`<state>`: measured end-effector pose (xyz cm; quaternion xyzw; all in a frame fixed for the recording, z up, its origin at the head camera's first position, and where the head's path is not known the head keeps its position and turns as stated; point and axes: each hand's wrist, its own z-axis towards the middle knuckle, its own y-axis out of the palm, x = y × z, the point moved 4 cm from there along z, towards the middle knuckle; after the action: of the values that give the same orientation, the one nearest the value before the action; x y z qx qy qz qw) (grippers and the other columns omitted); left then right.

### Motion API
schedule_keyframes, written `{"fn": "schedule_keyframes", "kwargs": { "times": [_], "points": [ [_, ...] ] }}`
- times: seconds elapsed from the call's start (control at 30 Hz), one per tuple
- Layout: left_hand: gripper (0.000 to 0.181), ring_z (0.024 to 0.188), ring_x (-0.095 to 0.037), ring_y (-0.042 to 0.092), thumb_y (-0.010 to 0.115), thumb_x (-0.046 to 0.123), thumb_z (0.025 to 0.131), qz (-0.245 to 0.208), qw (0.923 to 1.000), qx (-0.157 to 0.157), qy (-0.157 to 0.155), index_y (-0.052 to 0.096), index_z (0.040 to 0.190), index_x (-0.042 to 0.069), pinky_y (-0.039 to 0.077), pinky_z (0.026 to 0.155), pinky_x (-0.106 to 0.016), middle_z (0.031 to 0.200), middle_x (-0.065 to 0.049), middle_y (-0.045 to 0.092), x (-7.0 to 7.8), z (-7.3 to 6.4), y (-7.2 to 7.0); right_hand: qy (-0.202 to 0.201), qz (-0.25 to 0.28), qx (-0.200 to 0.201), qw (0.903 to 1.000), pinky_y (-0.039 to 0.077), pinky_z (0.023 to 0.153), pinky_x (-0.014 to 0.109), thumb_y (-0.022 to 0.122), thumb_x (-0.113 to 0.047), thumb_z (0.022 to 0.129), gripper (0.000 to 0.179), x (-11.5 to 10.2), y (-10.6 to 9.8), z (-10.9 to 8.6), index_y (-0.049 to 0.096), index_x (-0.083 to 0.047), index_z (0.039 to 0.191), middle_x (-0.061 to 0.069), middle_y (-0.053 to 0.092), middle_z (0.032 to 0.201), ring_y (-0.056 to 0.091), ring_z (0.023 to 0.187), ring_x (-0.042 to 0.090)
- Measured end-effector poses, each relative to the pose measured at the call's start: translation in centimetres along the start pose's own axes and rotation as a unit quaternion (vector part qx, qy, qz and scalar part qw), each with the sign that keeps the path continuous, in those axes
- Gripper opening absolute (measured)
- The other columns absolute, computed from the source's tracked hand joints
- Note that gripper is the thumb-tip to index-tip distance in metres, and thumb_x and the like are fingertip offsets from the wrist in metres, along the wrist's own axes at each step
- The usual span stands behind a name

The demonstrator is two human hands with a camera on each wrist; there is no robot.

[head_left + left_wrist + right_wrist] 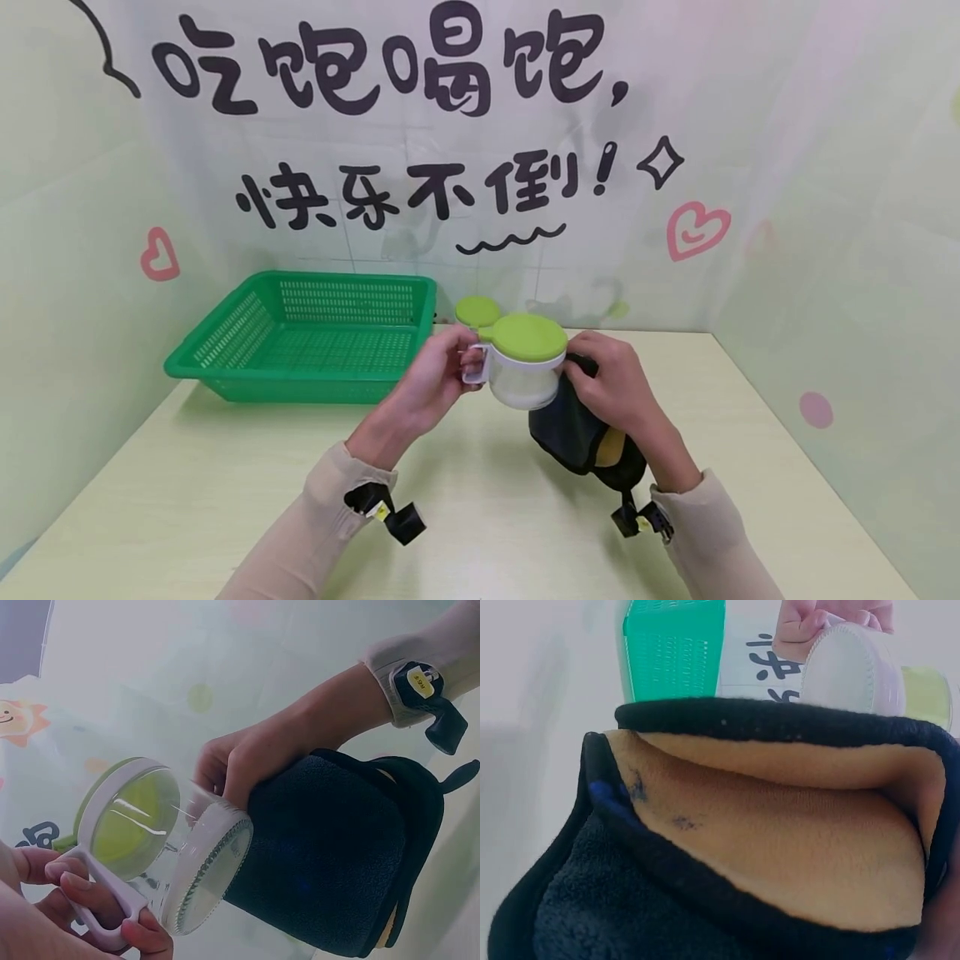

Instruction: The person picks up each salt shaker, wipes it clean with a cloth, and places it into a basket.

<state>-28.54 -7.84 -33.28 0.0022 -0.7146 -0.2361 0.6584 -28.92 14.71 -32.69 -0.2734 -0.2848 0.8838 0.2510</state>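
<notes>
A clear glass seasoning jar (521, 385) with a green lid (529, 337) and a white handle (105, 896) is held up above the table. My left hand (431, 382) grips it, fingers curled through the handle. From my right hand (613, 385) hangs a dark navy, fuzzy cloth mitt (330, 855) with black edging, pinched at its upper end close against the jar's side. The mitt's mouth gapes in the right wrist view, showing its tan lining (780, 840). The jar leans, base toward the mitt, in the left wrist view. My right fingertips are partly hidden behind the glass.
A green plastic basket (300, 387) stands at the back left of the pale wooden table (465, 533). Behind the jar, near the back edge, shows another green lid (477, 311). A printed cloth wall (420, 142) closes the back, with side walls left and right.
</notes>
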Motion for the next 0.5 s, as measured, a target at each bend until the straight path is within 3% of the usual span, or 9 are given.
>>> {"fn": "schedule_keyframes", "kwargs": {
  "times": [0.37,0.5],
  "points": [
    [0.024,0.069,-0.016,0.035,0.043,0.017,0.098,0.009,0.9998,-0.013,-0.015,0.035,0.076,0.012,0.030,0.072,-0.031,0.069,0.003,0.035,-0.5,0.2,0.4,-0.017,0.001,0.040,0.9991,0.059,0.078,0.041,0.071,0.003,0.087,0.017,-0.1,-1.2,0.2,0.079,-0.002,0.101,0.010,0.077,0.095,0.073,0.088,0.024],
    [0.026,0.070,-0.017,0.037,0.042,0.018,0.098,0.019,0.9996,-0.015,-0.015,0.036,0.074,0.012,0.030,0.071,-0.031,0.070,0.003,0.036,-0.7,0.2,0.5,-0.013,0.012,0.051,0.9986,0.056,0.081,0.028,0.073,0.003,0.087,0.021,-0.2,-1.8,0.3,0.080,-0.004,0.105,0.008,0.078,0.097,0.073,0.091,0.022]
  ]
}}
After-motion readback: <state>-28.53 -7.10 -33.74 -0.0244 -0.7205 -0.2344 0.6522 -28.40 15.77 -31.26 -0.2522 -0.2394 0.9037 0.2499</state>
